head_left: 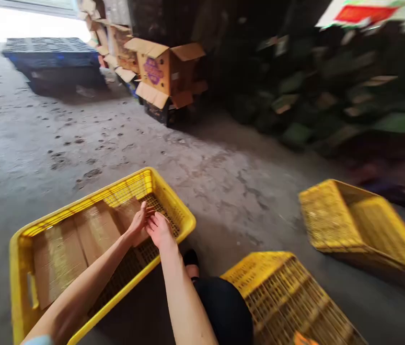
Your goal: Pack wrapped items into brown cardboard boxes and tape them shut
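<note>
A yellow plastic crate [173, 201] sits on the concrete floor in front of me, lined with brown cardboard [80, 239]. Both my arms reach into it. My left hand [138, 223] and my right hand [159, 230] meet over the crate's right end, fingers stretched out flat and touching the cardboard edge above the mesh bottom. Neither hand grips anything that I can make out.
Two more yellow crates lie tipped on the floor, one at the lower right [288, 297] and one further right [360, 225]. Open cardboard boxes [162, 72] are stacked at the back, next to a blue pallet [51, 57]. My dark trouser leg [224, 306] shows below.
</note>
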Motion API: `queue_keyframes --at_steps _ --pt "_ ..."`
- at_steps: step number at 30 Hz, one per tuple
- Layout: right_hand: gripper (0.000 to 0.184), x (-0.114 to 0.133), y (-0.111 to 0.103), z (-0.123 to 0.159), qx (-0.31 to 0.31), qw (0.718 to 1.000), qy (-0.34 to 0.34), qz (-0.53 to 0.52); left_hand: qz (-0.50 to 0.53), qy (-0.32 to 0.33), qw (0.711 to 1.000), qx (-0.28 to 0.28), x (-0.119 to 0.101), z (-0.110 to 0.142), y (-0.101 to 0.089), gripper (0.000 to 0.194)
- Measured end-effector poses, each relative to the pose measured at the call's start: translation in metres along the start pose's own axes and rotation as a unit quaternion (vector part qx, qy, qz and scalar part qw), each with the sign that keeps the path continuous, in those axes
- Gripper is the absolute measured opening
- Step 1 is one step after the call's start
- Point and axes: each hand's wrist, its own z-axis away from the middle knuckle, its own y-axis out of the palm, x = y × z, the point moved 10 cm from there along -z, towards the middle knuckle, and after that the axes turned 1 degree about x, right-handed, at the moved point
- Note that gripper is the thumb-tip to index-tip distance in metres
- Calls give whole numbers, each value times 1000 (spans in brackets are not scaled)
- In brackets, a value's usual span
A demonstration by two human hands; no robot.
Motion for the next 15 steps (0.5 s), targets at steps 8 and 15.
queue_keyframes --at_steps 8,15 --pt "13 177 -134 199 -122 970 -182 -106 28 109 973 200 -73 151 173 77" --pt "28 136 -292 468 -302 899 -303 -90 -96 167 834 518 -70 356 349 65"
